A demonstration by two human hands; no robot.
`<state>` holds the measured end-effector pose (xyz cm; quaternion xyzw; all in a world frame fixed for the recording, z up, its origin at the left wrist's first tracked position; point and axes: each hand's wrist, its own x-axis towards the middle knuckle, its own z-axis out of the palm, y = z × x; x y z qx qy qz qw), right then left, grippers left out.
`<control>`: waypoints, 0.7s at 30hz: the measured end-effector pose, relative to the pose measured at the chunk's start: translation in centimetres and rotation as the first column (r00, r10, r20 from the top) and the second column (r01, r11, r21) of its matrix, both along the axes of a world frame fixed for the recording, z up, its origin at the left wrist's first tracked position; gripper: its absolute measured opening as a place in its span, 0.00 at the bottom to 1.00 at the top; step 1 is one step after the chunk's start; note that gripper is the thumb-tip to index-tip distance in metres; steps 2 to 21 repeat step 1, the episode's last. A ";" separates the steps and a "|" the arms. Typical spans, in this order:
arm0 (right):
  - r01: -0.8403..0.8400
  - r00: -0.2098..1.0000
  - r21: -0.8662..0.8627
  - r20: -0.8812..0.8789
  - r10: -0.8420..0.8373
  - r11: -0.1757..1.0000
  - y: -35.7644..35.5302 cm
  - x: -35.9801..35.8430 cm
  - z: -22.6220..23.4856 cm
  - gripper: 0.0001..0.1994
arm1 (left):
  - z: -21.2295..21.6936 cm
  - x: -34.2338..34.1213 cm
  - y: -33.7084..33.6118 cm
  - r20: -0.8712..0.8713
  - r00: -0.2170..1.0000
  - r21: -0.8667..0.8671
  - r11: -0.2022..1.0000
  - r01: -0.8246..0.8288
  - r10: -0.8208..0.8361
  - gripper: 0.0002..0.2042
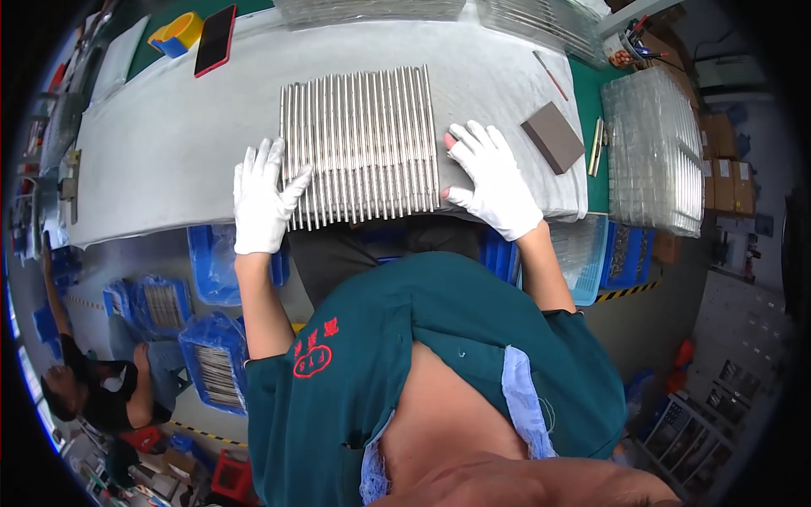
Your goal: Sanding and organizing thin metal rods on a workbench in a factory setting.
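Note:
A row of several slim silver metal rods lies side by side on the white cloth in front of me. Their near ends reach the table's front edge. My left hand, in a white glove, rests open at the row's left side, its thumb over the outermost rods. To the right of the row my right hand lies open, fingers spread, holding nothing. Its glove leaves the thumb tip and one fingertip bare. A dark grey-brown rectangular block sits on the cloth beyond that hand.
Clear plastic trays are stacked at the right. A red-edged phone and yellow tape rolls lie at the back left. A pen cup stands at the back right. Blue crates sit below; another person is at lower left.

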<state>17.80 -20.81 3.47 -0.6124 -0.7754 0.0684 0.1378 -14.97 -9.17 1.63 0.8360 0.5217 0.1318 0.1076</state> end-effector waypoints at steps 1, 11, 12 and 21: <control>-0.003 1.000 -0.002 0.001 0.003 1.000 -0.1 0.0 -0.1 0.40 | -0.1 -0.1 0.2 0.002 1.000 -0.021 1.000 -0.006 0.006 0.33; -0.003 1.000 -0.002 0.001 0.003 1.000 -0.1 0.0 -0.1 0.40 | -0.1 -0.1 0.2 0.002 1.000 -0.021 1.000 -0.006 0.006 0.33; -0.003 1.000 -0.002 0.001 0.003 1.000 -0.1 0.0 -0.1 0.40 | -0.1 -0.1 0.2 0.002 1.000 -0.021 1.000 -0.006 0.006 0.33; -0.003 1.000 -0.002 0.001 0.003 1.000 -0.1 0.0 -0.1 0.40 | -0.1 -0.1 0.2 0.002 1.000 -0.021 1.000 -0.006 0.006 0.33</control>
